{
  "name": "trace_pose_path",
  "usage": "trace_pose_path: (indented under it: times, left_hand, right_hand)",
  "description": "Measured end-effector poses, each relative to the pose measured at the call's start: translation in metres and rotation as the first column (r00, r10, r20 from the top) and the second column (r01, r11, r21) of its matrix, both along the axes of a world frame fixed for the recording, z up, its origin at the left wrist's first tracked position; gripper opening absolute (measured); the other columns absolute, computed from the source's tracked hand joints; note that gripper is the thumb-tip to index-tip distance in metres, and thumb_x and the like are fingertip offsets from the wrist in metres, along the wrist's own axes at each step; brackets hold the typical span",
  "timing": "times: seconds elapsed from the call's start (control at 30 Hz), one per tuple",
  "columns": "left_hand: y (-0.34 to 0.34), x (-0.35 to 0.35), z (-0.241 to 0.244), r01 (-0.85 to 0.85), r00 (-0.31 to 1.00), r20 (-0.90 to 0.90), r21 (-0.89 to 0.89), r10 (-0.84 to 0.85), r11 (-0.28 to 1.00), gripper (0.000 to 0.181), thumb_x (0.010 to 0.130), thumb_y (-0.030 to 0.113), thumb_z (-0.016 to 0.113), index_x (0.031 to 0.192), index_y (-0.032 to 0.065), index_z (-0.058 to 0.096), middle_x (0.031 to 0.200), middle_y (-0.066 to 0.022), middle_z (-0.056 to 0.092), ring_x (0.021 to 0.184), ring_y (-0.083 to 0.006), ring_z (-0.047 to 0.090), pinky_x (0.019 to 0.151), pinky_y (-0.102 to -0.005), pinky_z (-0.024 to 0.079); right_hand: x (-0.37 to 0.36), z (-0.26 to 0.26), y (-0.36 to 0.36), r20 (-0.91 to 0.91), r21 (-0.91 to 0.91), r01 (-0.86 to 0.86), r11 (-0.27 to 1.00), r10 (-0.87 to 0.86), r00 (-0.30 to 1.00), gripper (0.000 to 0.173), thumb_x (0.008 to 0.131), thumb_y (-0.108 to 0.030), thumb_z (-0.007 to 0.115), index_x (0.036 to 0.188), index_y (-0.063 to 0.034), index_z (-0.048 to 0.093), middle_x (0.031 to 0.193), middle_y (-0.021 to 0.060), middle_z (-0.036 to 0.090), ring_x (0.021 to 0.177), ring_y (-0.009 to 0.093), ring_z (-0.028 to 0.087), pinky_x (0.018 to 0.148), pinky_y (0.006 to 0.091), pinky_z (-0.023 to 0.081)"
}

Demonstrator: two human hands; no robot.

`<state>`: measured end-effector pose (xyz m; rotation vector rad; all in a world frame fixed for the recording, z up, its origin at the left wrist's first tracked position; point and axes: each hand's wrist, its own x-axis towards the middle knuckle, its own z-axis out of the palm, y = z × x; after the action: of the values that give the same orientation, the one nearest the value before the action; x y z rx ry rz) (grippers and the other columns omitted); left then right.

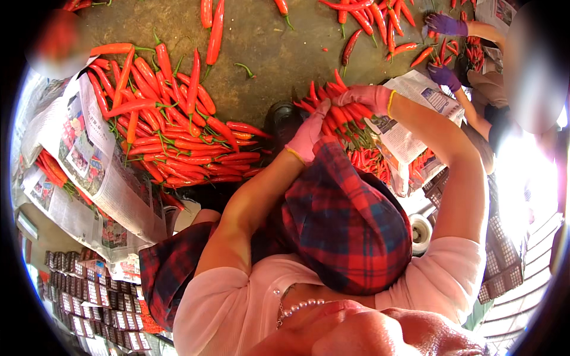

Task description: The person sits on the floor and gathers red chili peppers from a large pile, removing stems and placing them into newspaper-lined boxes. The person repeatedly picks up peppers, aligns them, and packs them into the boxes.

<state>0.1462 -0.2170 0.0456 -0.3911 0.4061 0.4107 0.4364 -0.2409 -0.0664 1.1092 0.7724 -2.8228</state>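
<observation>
My left hand (pixel 311 131), in a pink glove, presses against the near left side of a bunch of red chili peppers (pixel 337 116). Across the top of that bunch curls my right hand (pixel 367 99), gloved in the same pink. The peppers lie bundled side by side, their green stems pointing down towards my lap. Parts of the fingers are hidden among them. Just below, more red chilies (pixel 369 162) lie beside a newspaper sheet (pixel 407 138). To the left of my hands rises a large heap of red chilies (pixel 178 129) with green stems.
Newspaper (pixel 95 155) lines the heap's left side. Loose chilies (pixel 378 20) are scattered over the brown floor (pixel 262 40). A dark shoe (pixel 283 119) stands by my left hand. A co-worker's purple-gloved hands (pixel 445 76) are among chilies at upper right. Plastic crates (pixel 95 302) are stacked at lower left.
</observation>
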Motion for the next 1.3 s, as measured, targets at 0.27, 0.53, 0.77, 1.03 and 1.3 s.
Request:
trace_pose_path:
  times: [0.27, 0.53, 0.77, 1.03, 1.3]
  left_hand:
    - [-0.014, 0.002, 0.013, 0.099, 0.921, -0.388, 0.125, -0.043, 0.987, 0.049, 0.102, 0.031, 0.051, 0.144, 0.0065, 0.042, 0.139, -0.0023, 0.051, 0.129, -0.0143, 0.046, 0.111, -0.0327, 0.035]
    - [0.155, -0.169, 0.126, 0.03, 0.749, -0.315, 0.895, 0.583, 0.445, 0.064, 0.085, 0.007, 0.072, 0.138, 0.0089, 0.036, 0.106, -0.0059, 0.061, 0.097, -0.0167, 0.061, 0.082, -0.0306, 0.053]
    - [0.191, -0.458, 0.226, 0.426, 0.591, -0.463, 0.875, 0.661, 0.232, 0.043, 0.094, 0.024, 0.065, 0.131, 0.0052, 0.054, 0.113, -0.0041, 0.066, 0.093, -0.0121, 0.066, 0.074, -0.0271, 0.058]
    - [0.159, -0.601, 0.113, 0.266, 0.589, -0.677, 0.679, 0.442, 0.685, 0.062, 0.086, 0.034, 0.075, 0.135, 0.0032, 0.052, 0.115, -0.0068, 0.066, 0.098, -0.0148, 0.064, 0.082, -0.0312, 0.054]
    - [0.17, -0.568, 0.1, 0.603, -0.148, -0.815, 0.375, 0.56, 0.704, 0.065, 0.078, 0.036, 0.071, 0.126, -0.0013, 0.05, 0.121, -0.0206, 0.059, 0.112, -0.0329, 0.058, 0.089, -0.0417, 0.047]
  right_hand:
    - [-0.101, 0.164, 0.077, 0.411, -0.196, 0.269, 0.943, -0.17, 0.896, 0.054, 0.086, -0.001, 0.061, 0.139, -0.0008, 0.049, 0.131, 0.0144, 0.06, 0.122, 0.026, 0.056, 0.102, 0.0383, 0.045]
    - [-0.249, 0.213, 0.181, -0.104, 0.52, 0.49, 0.699, -0.518, 0.849, 0.045, 0.084, -0.008, 0.054, 0.127, 0.0025, 0.054, 0.107, 0.0103, 0.067, 0.097, 0.022, 0.066, 0.085, 0.0369, 0.055]
    - [-0.546, 0.322, 0.228, -0.468, 0.405, 0.507, 0.761, -0.304, 0.83, 0.023, 0.092, -0.007, 0.055, 0.11, 0.003, 0.065, 0.111, 0.0115, 0.068, 0.102, 0.02, 0.065, 0.087, 0.0353, 0.053]
    - [-0.713, 0.172, 0.228, -0.009, 0.581, 0.109, 0.806, -0.128, 0.992, 0.034, 0.094, -0.034, 0.055, 0.122, -0.0162, 0.061, 0.115, 0.0024, 0.067, 0.113, 0.023, 0.06, 0.104, 0.0423, 0.042]
    - [-0.676, 0.187, 0.248, 0.512, 0.837, -0.427, 0.343, -0.213, 0.832, 0.052, 0.078, -0.005, 0.07, 0.128, -0.0102, 0.054, 0.121, 0.0099, 0.063, 0.106, 0.025, 0.061, 0.095, 0.0348, 0.049]
